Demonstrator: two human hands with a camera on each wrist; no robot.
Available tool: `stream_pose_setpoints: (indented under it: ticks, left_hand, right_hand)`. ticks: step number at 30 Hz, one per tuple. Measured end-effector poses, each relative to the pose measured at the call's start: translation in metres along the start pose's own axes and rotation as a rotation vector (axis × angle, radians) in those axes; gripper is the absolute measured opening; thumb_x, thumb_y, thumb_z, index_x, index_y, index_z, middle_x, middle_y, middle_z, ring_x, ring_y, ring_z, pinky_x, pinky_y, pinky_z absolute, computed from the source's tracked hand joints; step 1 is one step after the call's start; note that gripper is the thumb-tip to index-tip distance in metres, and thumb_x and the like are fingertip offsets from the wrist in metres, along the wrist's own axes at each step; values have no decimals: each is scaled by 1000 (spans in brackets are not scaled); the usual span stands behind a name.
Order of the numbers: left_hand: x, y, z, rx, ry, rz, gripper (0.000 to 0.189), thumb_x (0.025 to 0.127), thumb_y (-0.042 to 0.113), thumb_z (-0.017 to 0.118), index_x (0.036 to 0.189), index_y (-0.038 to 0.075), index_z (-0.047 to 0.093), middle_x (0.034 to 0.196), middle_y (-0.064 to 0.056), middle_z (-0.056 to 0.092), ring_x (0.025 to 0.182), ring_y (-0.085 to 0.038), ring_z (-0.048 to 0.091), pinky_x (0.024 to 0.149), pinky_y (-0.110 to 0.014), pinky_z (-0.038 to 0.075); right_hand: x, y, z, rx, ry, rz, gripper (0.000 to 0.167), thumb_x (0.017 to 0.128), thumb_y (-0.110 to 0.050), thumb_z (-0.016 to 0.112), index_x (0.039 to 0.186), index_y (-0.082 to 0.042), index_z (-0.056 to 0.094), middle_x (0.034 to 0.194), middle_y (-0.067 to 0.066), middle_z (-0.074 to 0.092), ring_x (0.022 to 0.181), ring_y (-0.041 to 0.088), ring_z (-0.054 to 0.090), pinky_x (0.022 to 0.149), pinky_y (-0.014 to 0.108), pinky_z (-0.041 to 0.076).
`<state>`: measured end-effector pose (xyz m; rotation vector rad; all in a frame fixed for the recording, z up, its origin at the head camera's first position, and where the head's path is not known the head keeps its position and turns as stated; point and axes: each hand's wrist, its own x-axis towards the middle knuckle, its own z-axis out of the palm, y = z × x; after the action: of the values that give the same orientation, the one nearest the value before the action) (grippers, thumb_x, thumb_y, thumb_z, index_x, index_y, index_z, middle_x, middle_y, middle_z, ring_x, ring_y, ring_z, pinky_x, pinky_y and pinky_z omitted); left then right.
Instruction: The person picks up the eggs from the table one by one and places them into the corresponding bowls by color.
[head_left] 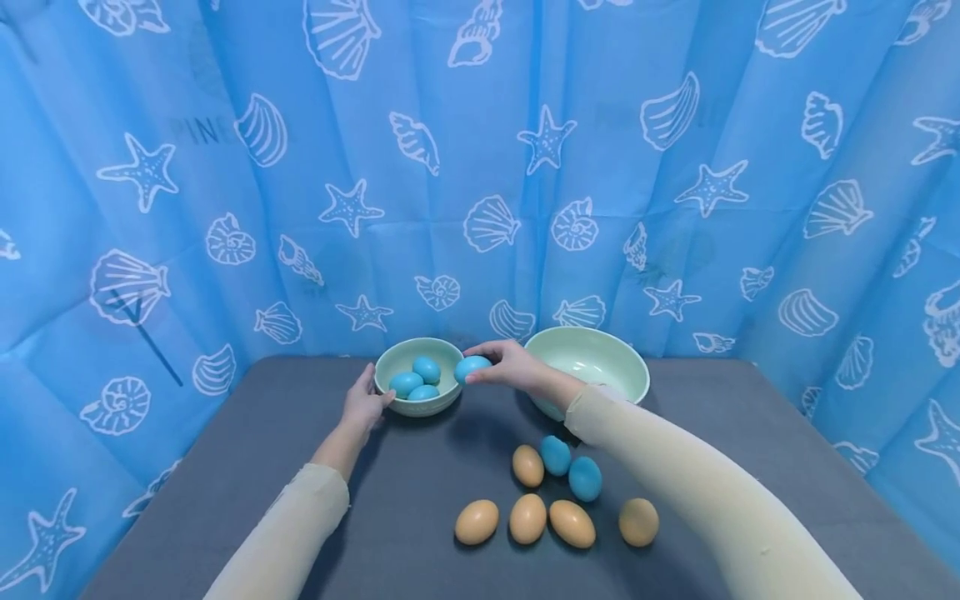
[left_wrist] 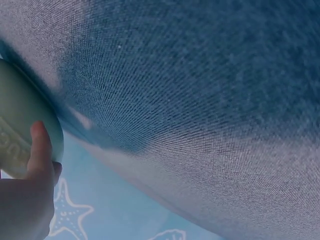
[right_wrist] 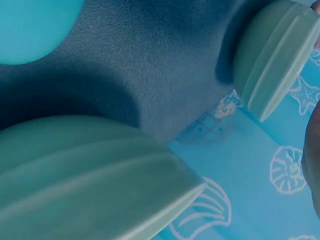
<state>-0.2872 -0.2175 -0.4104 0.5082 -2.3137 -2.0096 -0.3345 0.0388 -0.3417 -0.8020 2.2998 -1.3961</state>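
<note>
At the back of the table, my left hand (head_left: 365, 404) grips the left side of a small pale green bowl (head_left: 420, 408), thumb over the rim. Three blue eggs (head_left: 406, 384) lie inside it. My right hand (head_left: 513, 367) pinches another blue egg (head_left: 471, 368) just past the bowl's right rim. In the left wrist view, fingers (left_wrist: 41, 152) lie against the outer wall of the green bowl (left_wrist: 30, 107). The right wrist view has the small bowl (right_wrist: 272, 55) at upper right and part of the right hand (right_wrist: 312, 160) at the edge; the pinched egg cannot be made out there.
A larger green bowl (head_left: 592, 346) stands behind the right forearm, which partly covers it. Two blue eggs (head_left: 585, 478) and several tan eggs (head_left: 527, 518) lie on the grey table (head_left: 405, 533) in front. A blue shell-print curtain (head_left: 450, 192) hangs behind the table.
</note>
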Motion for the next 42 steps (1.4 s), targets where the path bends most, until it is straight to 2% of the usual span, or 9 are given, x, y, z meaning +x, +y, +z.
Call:
stream_pose_setpoints:
  ticks: [7,14,21,35,39,42]
  left_hand:
    - [-1,-1,-1,-10,-2,2,74,99,-1,50,157,13,6,160,-15,9,145,-36,11,105,-63,31]
    - [-2,-1,-4,3,3,1,74,100,0,50,157,14,6,160,-16,11,145,-37,13,105,-62,33]
    - [-2,0,-3,-12,7,5,73,99,-1,50,157,13,9,160,-17,13,145,-37,14,104,-63,33]
    - [0,-1,-2,-5,11,5,72,99,0,51,157,12,10,160,-18,14,145,-37,15,103,-63,34]
    - [0,0,-1,-10,17,4,73,99,0,52,157,13,10,159,-18,14,145,-37,15,104,-63,34]
    - [0,0,0,-19,18,-1,73,99,0,51,157,14,10,160,-18,13,145,-38,15,104,-63,33]
  right_hand:
    - [15,2,11,-24,-20,-4,54,89,-10,72,136,5,52,126,17,60,104,21,60,84,32,54]
    - [29,-2,18,-40,13,14,57,88,-14,74,137,3,51,134,16,55,122,29,51,91,36,51]
    - [45,-2,25,-46,38,51,51,86,-16,76,131,-2,58,127,12,59,118,26,53,93,37,49]
    - [73,8,40,-94,65,97,52,87,-14,75,133,1,57,123,13,60,112,28,54,88,38,51]
    - [80,12,42,-164,57,81,52,85,-13,77,132,1,58,125,13,61,115,28,54,92,37,49]
    - [85,14,43,-240,14,58,52,84,-12,78,131,0,60,129,13,60,119,27,53,96,36,47]
